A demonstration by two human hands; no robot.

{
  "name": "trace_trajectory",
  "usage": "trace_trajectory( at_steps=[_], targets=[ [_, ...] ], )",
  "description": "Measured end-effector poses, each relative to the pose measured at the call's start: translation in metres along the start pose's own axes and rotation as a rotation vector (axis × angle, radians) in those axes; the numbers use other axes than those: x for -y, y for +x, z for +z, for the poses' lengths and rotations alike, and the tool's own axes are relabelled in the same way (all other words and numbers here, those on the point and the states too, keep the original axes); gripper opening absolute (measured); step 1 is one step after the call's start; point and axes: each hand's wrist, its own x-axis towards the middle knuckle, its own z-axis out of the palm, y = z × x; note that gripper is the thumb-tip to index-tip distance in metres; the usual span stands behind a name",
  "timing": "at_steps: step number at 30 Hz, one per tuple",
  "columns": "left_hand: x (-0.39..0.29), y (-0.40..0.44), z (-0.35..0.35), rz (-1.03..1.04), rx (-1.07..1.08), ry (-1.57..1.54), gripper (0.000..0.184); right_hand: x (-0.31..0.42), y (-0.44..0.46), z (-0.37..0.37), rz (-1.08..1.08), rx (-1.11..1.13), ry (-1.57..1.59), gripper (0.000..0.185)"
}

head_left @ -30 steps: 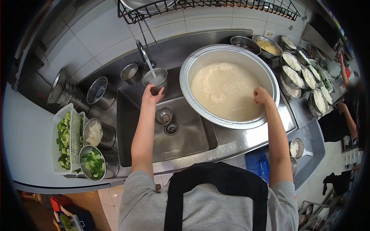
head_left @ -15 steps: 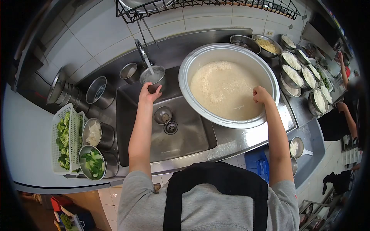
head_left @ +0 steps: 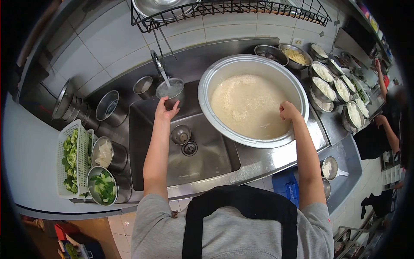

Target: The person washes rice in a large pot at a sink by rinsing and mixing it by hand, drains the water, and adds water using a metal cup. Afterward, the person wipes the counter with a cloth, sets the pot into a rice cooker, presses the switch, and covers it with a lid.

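My left hand (head_left: 165, 111) grips the near side of a steel cup (head_left: 170, 88), thumb and fingers spread around its wall. Water runs from the faucet (head_left: 157, 60) into this cup, which looks nearly full of cloudy, bubbly water. On the counter to the right stands a large round metal pot (head_left: 206, 113) with rice in milky water (head_left: 246, 103). My right hand (head_left: 289, 111) is curled into a fist just inside the pot's right rim, above the water. Nothing shows in it, though the undersides of the fingers are hidden.
The sink (head_left: 194, 166) holds a small steel bowl (head_left: 180, 134) beside the drain. At left are a basket of broccoli (head_left: 71, 159) and steel containers with cut vegetables (head_left: 102, 185). Bowls of rice (head_left: 323, 88) crowd the right counter. A wire rack (head_left: 233, 7) hangs above; another person (head_left: 379, 134) stands far right.
The view has shifted slightly, so the scene sits a little lower. My left hand stays on the cup under the running water. My right fist remains over the pot's right side.
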Motion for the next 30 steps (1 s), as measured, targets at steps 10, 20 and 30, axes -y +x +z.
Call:
trace_trajectory(
  at_steps=[10, 20, 30],
  targets=[
    [0.001, -0.001, -0.007, -0.005, -0.002, 0.004, 0.054, -0.002, 0.003, 0.003, 0.033, 0.000, 0.022, 0.013],
    [0.004, -0.010, -0.008, -0.001, -0.036, 0.000, 0.057, 0.000, 0.002, 0.001, 0.024, 0.011, 0.009, 0.013],
    [0.005, -0.019, -0.014, 0.033, -0.018, 0.020, 0.063, 0.005, -0.003, -0.001, 0.014, -0.002, -0.010, 0.013]
  ],
)
